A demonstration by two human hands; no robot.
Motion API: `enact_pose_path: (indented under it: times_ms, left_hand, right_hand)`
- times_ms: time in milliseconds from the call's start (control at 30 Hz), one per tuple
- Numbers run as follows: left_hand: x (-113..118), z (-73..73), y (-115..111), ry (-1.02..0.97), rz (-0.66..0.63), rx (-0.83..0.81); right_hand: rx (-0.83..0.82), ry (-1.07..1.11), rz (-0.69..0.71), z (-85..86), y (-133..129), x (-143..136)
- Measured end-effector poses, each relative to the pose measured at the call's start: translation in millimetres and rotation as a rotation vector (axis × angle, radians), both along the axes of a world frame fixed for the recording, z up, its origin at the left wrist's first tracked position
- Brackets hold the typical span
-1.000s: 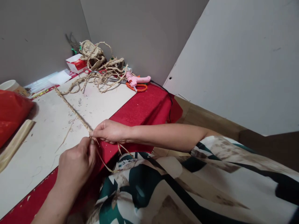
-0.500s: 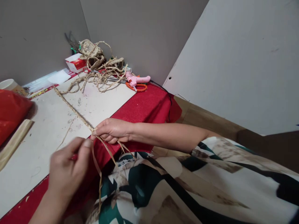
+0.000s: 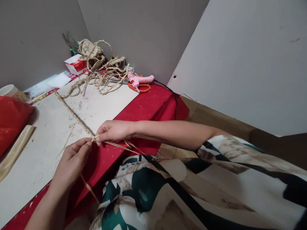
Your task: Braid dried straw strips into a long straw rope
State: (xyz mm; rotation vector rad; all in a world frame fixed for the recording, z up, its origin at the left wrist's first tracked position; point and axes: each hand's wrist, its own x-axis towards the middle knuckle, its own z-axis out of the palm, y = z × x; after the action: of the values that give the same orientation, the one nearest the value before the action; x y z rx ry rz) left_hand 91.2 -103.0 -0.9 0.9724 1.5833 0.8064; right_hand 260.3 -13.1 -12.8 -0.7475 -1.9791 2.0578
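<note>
A braided straw cord (image 3: 74, 114) runs slantwise over the white board (image 3: 48, 143) to its near end, where both hands meet. My left hand (image 3: 75, 153) pinches a straw strand at that end, and the strand's tail hangs below the palm. Close beside it, my right hand (image 3: 110, 131) is closed on the braid end, with loose straw strands (image 3: 120, 146) trailing out to the right beneath it. The fingertips nearly touch.
Behind lie a heap of braided cord (image 3: 93, 54), a red and white box (image 3: 76, 65), a pink glue gun (image 3: 140, 80) and orange-handled scissors (image 3: 144, 88). At left are a red bag (image 3: 11, 118), a straw bundle (image 3: 16, 150) and a cup (image 3: 14, 92).
My left hand has moved up and right to the braid end, its thumb and fingers now pinched there. The strands under my right hand now point further right.
</note>
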Motion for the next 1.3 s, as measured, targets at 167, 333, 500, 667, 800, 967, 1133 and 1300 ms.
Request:
enact_pose_path:
  times_ms: [167,333,500,667,800,967,1133,1300]
  left_hand:
    - [0,-2.9,2,0.011,-0.078,0.012]
    - [-2,-10.1,4,-0.02,-0.065,0.006]
    - [0,-9.1,4,-0.007,-0.057,0.031]
    - [2,-7.8,3,-0.026,-0.043,0.062]
    - [4,-8.0,3,-0.08,0.003,0.059]
    - [12,-4.9,0,-0.181,0.095,0.045]
    - [15,-2.5,-3,-0.146,0.071,0.038]
    - [15,0.5,-4,-0.152,0.073,0.037]
  right_hand:
    - [0.571,-0.105,0.055,8.8,0,0]
    - [0.763,-0.232,0.091,17.3,-4,3]
    - [0.829,-0.251,0.078,21.3,0,10]
    - [0.495,-0.175,0.058,18.4,-11,5]
    - [0.428,-0.163,-0.025,10.8,-32,1]
    - [0.838,-0.357,-0.076,7.9,-49,0]
    - [1.05,-0.419,0.026,7.1,-58,2]
    - [1.006,-0.33,0.381,26.4,-66,24]
